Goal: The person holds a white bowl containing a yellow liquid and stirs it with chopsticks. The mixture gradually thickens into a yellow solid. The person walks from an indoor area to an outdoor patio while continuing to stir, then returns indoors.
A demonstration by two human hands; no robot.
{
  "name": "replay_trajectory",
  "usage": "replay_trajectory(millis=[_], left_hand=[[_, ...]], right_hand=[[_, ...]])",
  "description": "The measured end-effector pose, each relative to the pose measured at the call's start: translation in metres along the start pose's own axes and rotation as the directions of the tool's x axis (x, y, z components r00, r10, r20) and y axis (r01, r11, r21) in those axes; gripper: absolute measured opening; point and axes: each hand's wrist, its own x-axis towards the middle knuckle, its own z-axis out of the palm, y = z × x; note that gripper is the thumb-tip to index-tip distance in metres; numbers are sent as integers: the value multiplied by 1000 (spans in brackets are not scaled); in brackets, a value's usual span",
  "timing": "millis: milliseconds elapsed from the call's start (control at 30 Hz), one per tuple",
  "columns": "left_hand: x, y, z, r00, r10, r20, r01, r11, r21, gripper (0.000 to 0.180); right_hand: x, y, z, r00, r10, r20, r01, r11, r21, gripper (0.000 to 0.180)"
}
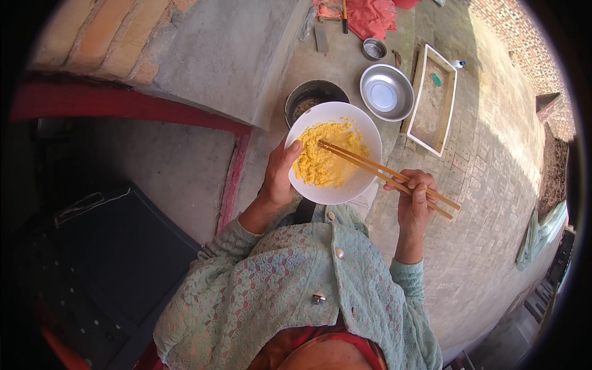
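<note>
My left hand grips the left side of a white bowl, thumb over the rim and the other fingers hidden beneath. Inside lies a moist, crumbly yellow mash, heaped toward the left, with a smoother, wetter patch at the right. My right hand is closed around a pair of wooden chopsticks. Their tips rest in the mash near the bowl's middle, and their thick ends stick out to the right past my hand. The bowl is held up in front of my body, above the ground.
Beyond the bowl stands a dark pot, partly covered by it. Near it are a wide metal basin, a small metal bowl and a white-rimmed rectangular sink. A red-framed wall opening is at left; brick paving spreads right.
</note>
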Motion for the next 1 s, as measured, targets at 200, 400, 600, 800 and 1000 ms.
replay_trajectory(millis=[200, 400, 600, 800, 1000], left_hand=[[1, 4, 1, 1000, -1, 15, 1, 1000, -13, 49], [4, 0, 1, 1000, 1, 10, -1, 998, -65, 49], [4, 6, 2, 1000, 9, -18, -10, 998, -64, 50], [2, 5, -1, 999, 21, -31, -22, 999, -23, 49], [5, -1, -1, 1000, -7, 1, 7, 999, -33, 48]], right_hand=[[-1, -7, -14, 998, -27, -48, 27, 1000, -3, 31], [-5, -20, -46, 985, 12, -172, 33, 966, 255, 29], [-31, -33, -137, 889, 123, -441, -224, 957, -184, 30], [-47, -68, -157, 910, -140, -391, 90, 986, -143, 25], [-8, -82, -62, 982, -168, 85, 174, 982, -76, 34]])
